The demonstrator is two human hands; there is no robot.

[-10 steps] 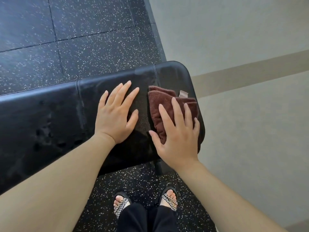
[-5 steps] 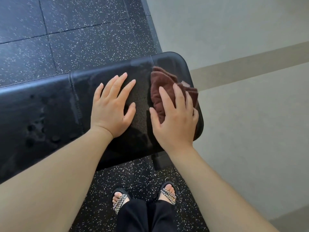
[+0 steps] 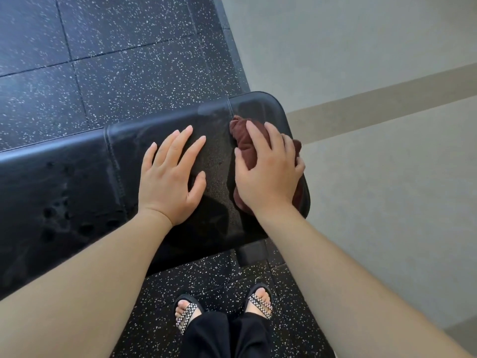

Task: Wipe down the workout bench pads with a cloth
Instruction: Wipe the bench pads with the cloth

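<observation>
Now the cloth [image 3: 242, 143], dark maroon and bunched into a lump, lies at the right end of the pad [image 3: 64, 177], just right of the seam [image 3: 228, 107] near that end, with its right side reaching the pad's right edge. The right hand [image 3: 268, 177] sits on top of it, fingers curved down over the lump and thumb pressed against its left side, so the hand grips the cloth against the pad. The left hand [image 3: 170, 177] lies flat on the bare pad just beside the cloth, palm down, fingers straight and spread wide, thumb angled toward the right hand; the two hands are near each other but apart. This hand rests between the right seam and a second seam [image 3: 113, 161] farther left. Left of that second seam the black surface shows dull smears and small round marks [image 3: 56, 215]. A dark support [image 3: 251, 251] shows below the pad's near edge. Under the bench is a black speckled floor [image 3: 129, 60], which meets a pale wall [image 3: 374, 177] on the right. At the bottom the person's feet stand in checkered sandals [image 3: 187, 312] below black trousers [image 3: 227, 337].
</observation>
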